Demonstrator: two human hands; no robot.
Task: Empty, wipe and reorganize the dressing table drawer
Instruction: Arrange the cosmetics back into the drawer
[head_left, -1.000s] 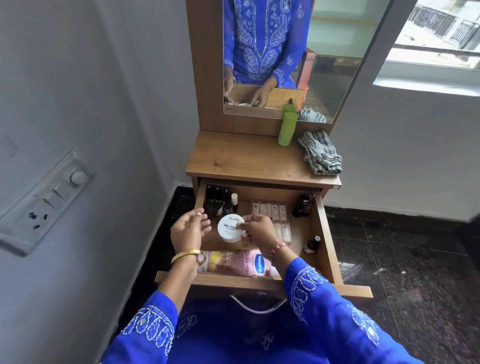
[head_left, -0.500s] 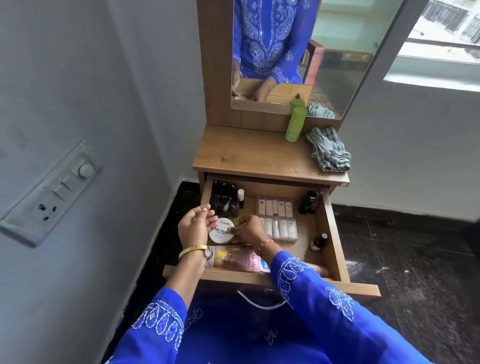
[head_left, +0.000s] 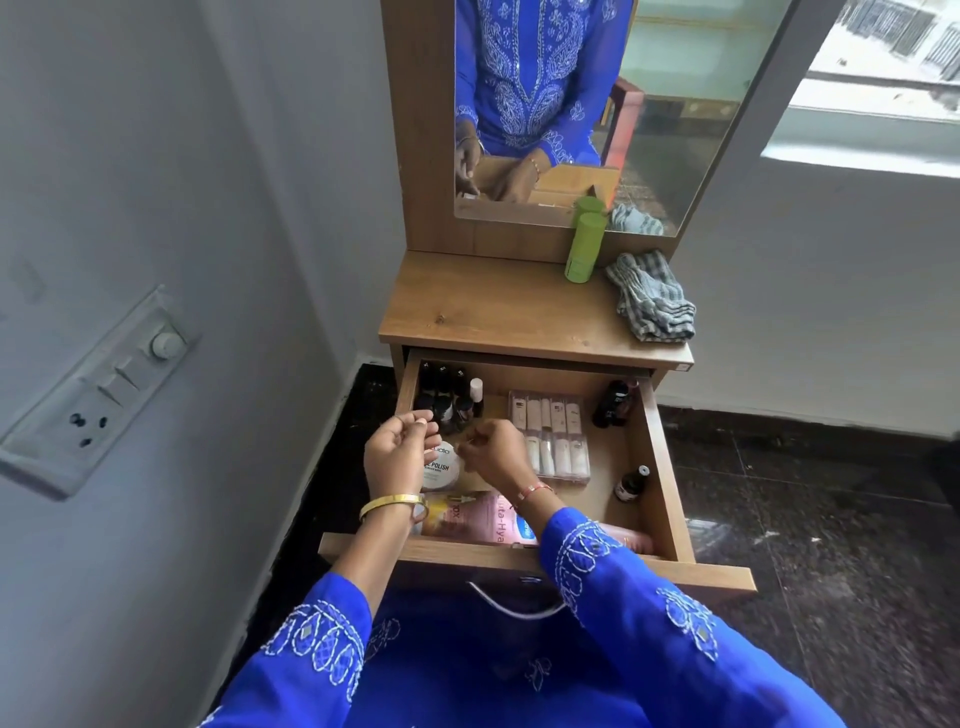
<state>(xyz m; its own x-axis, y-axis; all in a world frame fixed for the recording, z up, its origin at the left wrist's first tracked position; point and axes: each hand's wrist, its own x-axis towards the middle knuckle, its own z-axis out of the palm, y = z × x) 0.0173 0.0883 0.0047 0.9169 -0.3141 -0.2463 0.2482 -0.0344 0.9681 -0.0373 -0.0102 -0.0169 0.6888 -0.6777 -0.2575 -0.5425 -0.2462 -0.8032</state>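
The drawer (head_left: 662, 467) of the dressing table stood pulled out at the centre of the frame, and both hands were over its left part. The left hand (head_left: 392, 454) hovered at the drawer's left wall, palm turned up, its fingers loosely curled with the fingertips close to the thumb; nothing showed in its grip. The right hand (head_left: 493, 452) hung just beside it, knuckles up, fingers curled downward, and whether its grip pinched anything could not be told. Between and below the two hands lay a round white tub (head_left: 441, 467) labelled as nail polish remover, flat on the drawer floor; whether either hand touched it was unclear.

At the drawer's upper left corner stood a cluster of dark nail polish bottles (head_left: 444, 397), one with a white cap. To the right of the hands lay a clear case of small tubes (head_left: 550, 434) in two rows. A dark bottle (head_left: 613, 402) lay tilted at the upper right corner, and a small dark bottle (head_left: 631, 483) lay near the right wall. Along the front edge lay a pink lotion bottle (head_left: 483, 519), partly under the right sleeve.

On the tabletop (head_left: 493, 306) above the drawer, a green cylindrical bottle (head_left: 586, 248) stood upright against the mirror (head_left: 675, 104), and a crumpled checked cloth (head_left: 652, 296) lay just beside it at the right edge.
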